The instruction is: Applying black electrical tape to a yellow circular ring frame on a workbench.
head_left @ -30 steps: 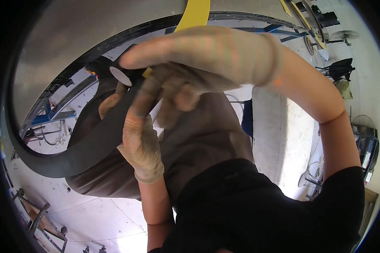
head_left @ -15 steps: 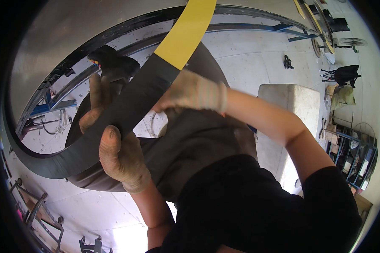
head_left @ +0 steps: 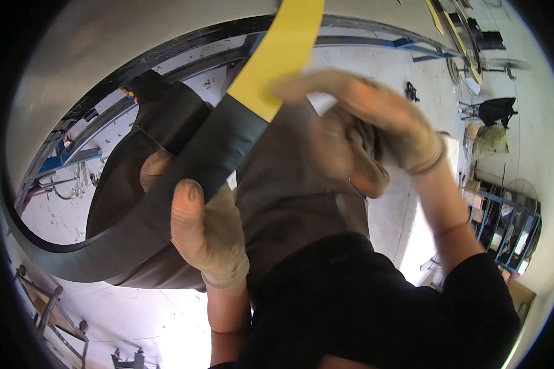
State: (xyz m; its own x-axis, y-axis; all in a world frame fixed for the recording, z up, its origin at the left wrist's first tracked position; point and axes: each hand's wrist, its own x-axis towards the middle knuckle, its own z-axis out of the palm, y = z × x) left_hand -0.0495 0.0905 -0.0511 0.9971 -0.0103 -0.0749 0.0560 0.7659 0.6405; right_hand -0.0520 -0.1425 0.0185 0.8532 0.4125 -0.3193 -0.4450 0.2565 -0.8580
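Note:
A long curved strip, black [head_left: 221, 144] with a yellow section [head_left: 276, 58] beyond a straight seam, runs from the upper middle down to the left. My left hand [head_left: 212, 230], in a stained knit glove, grips its black part from the near side. The thumb lies on top; the other fingers are mostly hidden beneath. My right hand [head_left: 375, 120], gloved too, is at the right edge of the yellow section. Its upper finger overlaps the yellow near the seam, and the lower fingers curl. Motion blur hides whether anything is in that hand.
Beyond the strip runs a dark blue metal frame [head_left: 375, 42] under a large grey panel [head_left: 141, 31]. At the right stand a folding stool [head_left: 497, 112] and a blue rack [head_left: 508, 224]. A wheeled cart [head_left: 58, 313] stands lower left. Scraps litter the floor.
My right hand has come out from beside the black part and moved right, up to the yellow section's edge. The left hand, still gripping, shows slightly further right and lower.

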